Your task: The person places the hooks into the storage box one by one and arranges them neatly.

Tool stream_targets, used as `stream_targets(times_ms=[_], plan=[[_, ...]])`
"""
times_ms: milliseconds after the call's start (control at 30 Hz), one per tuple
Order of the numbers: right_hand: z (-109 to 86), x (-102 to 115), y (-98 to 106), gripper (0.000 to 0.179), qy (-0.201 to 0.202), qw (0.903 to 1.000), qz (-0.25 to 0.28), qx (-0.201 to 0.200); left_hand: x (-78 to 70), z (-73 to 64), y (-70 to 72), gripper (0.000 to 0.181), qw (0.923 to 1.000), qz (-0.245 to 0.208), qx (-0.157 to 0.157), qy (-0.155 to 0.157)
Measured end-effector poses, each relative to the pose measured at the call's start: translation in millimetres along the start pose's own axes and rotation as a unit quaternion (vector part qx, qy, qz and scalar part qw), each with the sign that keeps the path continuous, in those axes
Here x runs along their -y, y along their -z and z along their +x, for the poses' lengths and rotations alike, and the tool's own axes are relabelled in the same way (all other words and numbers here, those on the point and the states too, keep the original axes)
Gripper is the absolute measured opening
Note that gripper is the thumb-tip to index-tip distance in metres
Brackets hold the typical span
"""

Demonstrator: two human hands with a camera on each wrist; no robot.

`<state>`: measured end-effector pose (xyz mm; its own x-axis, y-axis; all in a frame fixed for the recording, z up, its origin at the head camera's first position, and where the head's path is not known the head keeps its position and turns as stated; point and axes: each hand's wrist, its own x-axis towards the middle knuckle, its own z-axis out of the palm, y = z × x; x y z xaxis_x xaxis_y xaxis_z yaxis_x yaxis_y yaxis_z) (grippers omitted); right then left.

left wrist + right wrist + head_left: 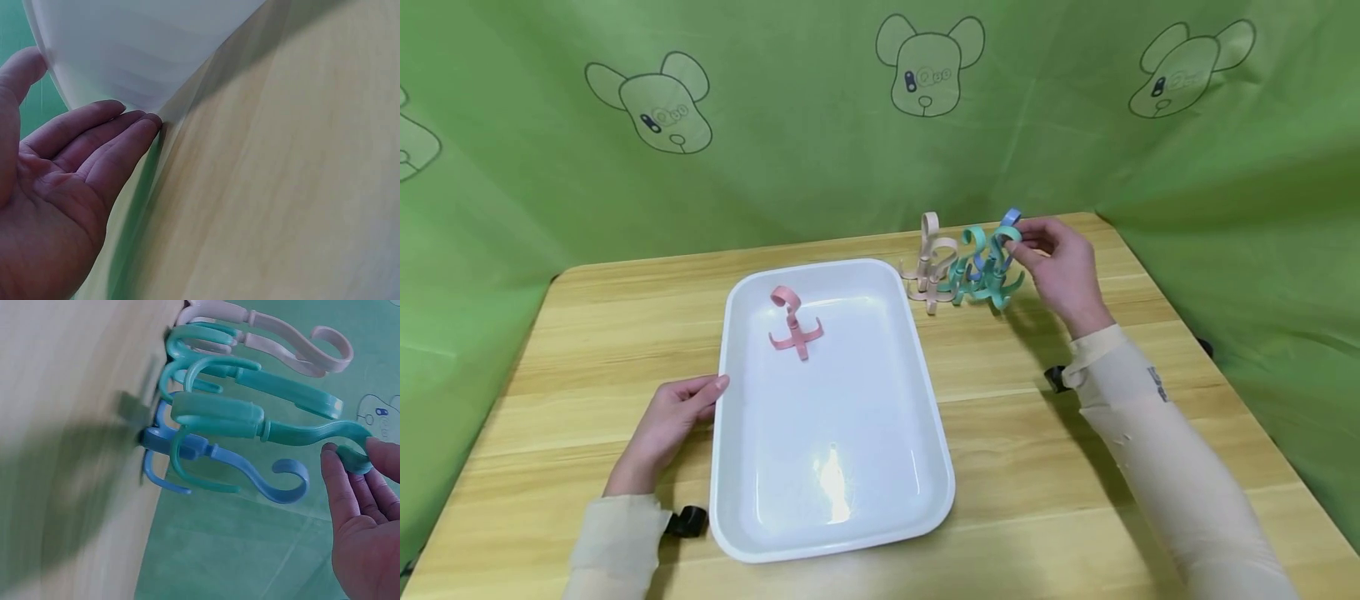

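Beside the white tray (850, 408) the left hand (667, 419) is gripping, seemingly for steadiness, the right hand (1063, 265) is pinching a green hook (219, 417) by its curl.

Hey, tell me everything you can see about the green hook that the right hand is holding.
The green hook looks like smooth, glossy plastic: a curled top, a slim stem with a narrow collar, and curved prongs spreading from its base. It is roughly upright, curl uppermost, right of the white tray near the far edge of the table. The right hand pinches its curl between thumb and fingers. Other hooks crowd close; whether it touches them or the tabletop is unclear.
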<state>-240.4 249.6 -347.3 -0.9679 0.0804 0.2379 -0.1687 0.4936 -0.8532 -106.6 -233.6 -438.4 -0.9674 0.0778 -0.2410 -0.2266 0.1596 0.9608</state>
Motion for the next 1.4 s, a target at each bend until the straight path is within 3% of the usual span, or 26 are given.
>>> stream_targets(times_ms=[333, 833, 1400], plan=[[-5.8, 17, 12, 0.032, -0.01, 0.9996, 0.026, -0.006, -2.0, 0.4, -1.5, 0.055, 1.0, 0.005, -0.001, -0.003], [-18.3, 40, 16, 0.031, 0.059, 0.998, 0.019, 0.011, -2.9, -3.2, 1.7, 0.055, 0.9999, 0.012, 0.005, -0.002], [-28.9, 71, -5, 0.023, 0.113, 0.9902, 0.056, 0.061, -2.2, -3.0, -1.0, 0.055, 0.9999, 0.014, -0.002, -0.001]])
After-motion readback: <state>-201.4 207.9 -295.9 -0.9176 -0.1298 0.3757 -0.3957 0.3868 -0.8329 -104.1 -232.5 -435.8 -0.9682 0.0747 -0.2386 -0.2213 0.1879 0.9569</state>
